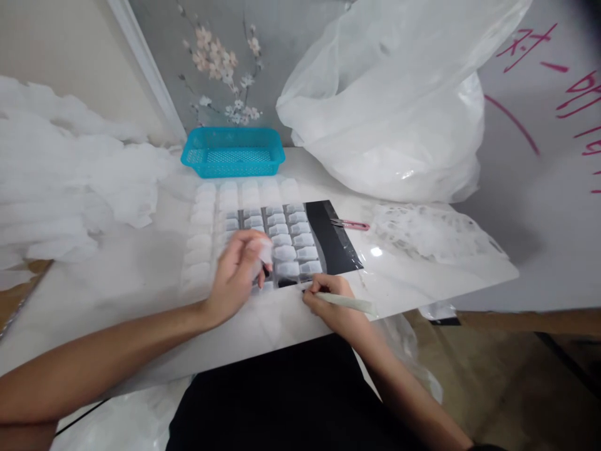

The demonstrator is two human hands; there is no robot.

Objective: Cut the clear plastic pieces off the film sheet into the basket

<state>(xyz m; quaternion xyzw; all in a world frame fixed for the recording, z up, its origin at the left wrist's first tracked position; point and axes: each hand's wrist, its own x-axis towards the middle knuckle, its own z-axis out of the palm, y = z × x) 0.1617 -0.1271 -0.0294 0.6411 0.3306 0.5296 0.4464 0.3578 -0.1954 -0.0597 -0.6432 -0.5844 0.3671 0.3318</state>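
My left hand (235,266) is closed in a pinch on a small white translucent piece (266,252), over the left part of a black sheet. In my right hand (331,294) is a slim pale green pen-shaped tool (348,302); its dark tip is near the sheet's lower edge, and its exact kind cannot be made out. Several rows of small white translucent pieces (282,239) lie on the black sheet (335,241), whose right part is bare. More white pieces (200,247) lie in columns on the left, partly hidden by my left hand.
Pink-handled thread snips (352,224) lie at the sheet's right edge. Behind stands a blue perforated basket (235,169), beside a large white plastic bag (385,125). White sheets with cut-outs (427,232) lie right; a white heap (79,169) rises left on the white table (131,282).
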